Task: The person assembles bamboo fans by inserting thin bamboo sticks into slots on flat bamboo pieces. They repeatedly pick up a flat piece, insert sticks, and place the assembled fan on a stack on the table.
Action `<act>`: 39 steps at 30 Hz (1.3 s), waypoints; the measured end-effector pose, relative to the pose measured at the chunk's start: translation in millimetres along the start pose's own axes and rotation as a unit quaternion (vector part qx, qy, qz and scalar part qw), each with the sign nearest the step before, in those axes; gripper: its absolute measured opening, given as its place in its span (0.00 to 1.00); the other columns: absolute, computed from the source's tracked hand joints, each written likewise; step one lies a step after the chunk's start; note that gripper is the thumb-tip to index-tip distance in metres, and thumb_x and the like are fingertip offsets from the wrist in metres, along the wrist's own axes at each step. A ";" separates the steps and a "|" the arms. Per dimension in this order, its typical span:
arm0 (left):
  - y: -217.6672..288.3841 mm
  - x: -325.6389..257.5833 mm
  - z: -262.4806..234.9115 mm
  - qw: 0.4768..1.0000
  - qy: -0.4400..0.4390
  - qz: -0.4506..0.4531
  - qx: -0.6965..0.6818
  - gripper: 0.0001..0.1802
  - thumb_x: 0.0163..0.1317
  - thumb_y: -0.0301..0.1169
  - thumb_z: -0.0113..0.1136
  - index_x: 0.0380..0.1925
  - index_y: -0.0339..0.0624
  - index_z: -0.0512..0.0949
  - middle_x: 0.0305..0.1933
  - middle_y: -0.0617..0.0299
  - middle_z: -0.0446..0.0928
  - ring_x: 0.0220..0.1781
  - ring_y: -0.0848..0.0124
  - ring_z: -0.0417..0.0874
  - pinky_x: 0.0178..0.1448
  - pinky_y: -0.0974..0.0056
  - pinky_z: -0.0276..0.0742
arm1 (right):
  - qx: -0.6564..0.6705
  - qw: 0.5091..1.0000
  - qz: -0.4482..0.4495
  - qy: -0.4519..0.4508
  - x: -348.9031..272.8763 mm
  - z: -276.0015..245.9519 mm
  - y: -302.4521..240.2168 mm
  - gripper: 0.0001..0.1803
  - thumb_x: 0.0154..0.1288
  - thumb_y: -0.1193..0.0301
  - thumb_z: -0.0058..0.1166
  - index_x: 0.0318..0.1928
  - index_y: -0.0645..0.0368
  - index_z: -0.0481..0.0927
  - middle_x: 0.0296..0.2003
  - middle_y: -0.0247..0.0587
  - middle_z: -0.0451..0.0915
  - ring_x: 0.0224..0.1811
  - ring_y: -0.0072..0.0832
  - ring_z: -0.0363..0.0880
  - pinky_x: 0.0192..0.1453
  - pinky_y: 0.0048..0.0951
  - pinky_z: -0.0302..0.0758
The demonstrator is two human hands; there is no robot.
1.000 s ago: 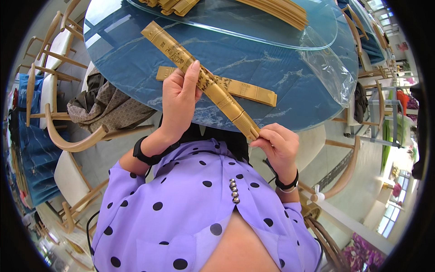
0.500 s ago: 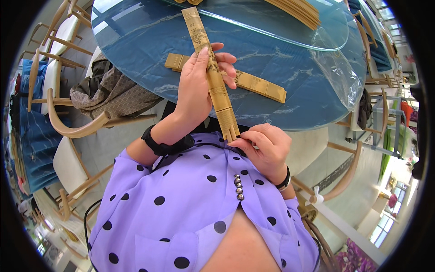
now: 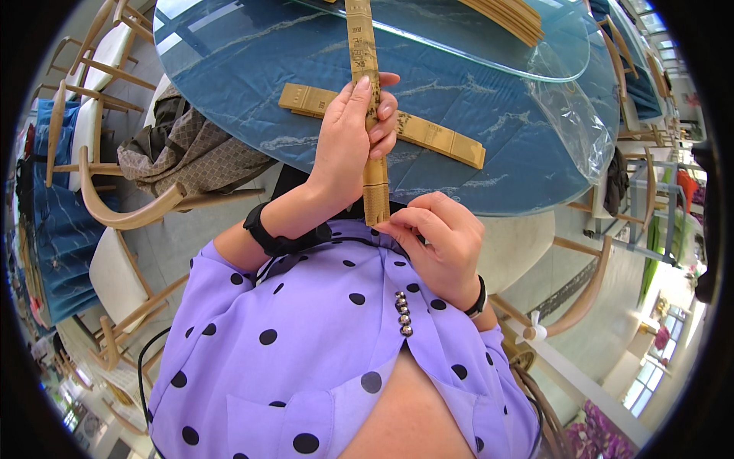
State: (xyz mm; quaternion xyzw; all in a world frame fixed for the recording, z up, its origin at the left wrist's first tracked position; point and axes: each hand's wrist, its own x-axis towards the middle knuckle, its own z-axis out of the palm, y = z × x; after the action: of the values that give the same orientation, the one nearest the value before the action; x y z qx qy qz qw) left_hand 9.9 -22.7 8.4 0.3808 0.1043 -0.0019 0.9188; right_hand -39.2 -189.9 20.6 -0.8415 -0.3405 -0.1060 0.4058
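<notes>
A long, narrow brown paper sleeve (image 3: 375, 186) with dark print, like a chopstick sleeve, stands nearly lengthwise in front of me. My left hand (image 3: 344, 149) wraps round its middle, thumb on top and fingers curled over the right side. At the sleeve's near end, close to my shirt, the thumb and forefinger of my right hand (image 3: 440, 241) pinch the corner. Beneath my left hand, more flat brown sleeves (image 3: 447, 145) lie slantwise on the blue table (image 3: 252, 92); my hand and the held sleeve cover their middle.
A glass turntable (image 3: 459, 50) covers the table's far part, with a pile of brown sleeves (image 3: 505, 17) there. Clear plastic film (image 3: 569, 122) lies at the table's right. A patterned bag (image 3: 191, 149) rests on a wooden chair (image 3: 138, 218) at left. Another chair (image 3: 585, 306) is at right.
The held sleeve has swung more upright, its far end moving right and away. My left hand has shifted slightly right. My right hand has moved a little left and up, still at the near end.
</notes>
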 end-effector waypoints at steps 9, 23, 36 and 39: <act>1.1 5.2 -2.1 1.000 -0.013 -0.022 -0.002 0.20 0.84 0.36 0.37 0.61 0.31 0.68 0.33 0.69 0.65 0.25 0.85 0.59 0.25 0.77 0.59 | -0.021 0.998 -0.060 -0.028 11.0 -3.6 3.3 0.13 0.45 0.73 0.77 0.30 0.59 0.85 0.26 0.36 0.80 0.25 0.31 0.79 0.26 0.30 0.73; -1.2 4.6 -3.4 0.999 -0.023 -0.037 -0.003 0.17 0.85 0.36 0.38 0.58 0.34 0.69 0.33 0.69 0.64 0.27 0.85 0.59 0.25 0.77 0.59 | -0.135 0.981 -0.141 -0.011 5.7 2.2 4.6 0.11 0.47 0.71 0.74 0.32 0.55 0.85 0.28 0.30 0.79 0.25 0.26 0.78 0.30 0.27 0.70; -4.2 -9.2 6.6 0.997 -0.052 -0.048 0.003 0.21 0.85 0.39 0.36 0.64 0.36 0.67 0.36 0.66 0.69 0.29 0.82 0.66 0.29 0.74 0.66 | -0.111 0.980 -0.158 -0.047 10.1 -10.7 14.4 0.11 0.55 0.71 0.67 0.38 0.60 0.84 0.36 0.37 0.80 0.32 0.28 0.81 0.34 0.30 0.74; 2.9 -16.8 7.4 0.994 -0.083 -0.066 0.038 0.21 0.85 0.38 0.36 0.67 0.36 0.66 0.38 0.66 0.69 0.30 0.82 0.66 0.32 0.74 0.68 | -0.078 0.987 -0.136 -0.044 14.7 -12.0 9.3 0.09 0.57 0.69 0.69 0.36 0.58 0.84 0.32 0.34 0.80 0.31 0.28 0.81 0.33 0.30 0.74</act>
State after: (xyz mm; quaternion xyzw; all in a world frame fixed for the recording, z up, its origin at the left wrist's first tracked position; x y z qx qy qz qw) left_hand -4.9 -27.1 18.7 0.4061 0.0529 -0.0980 0.9070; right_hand -20.9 -195.9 29.4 -0.8201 -0.4602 -0.1498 0.3052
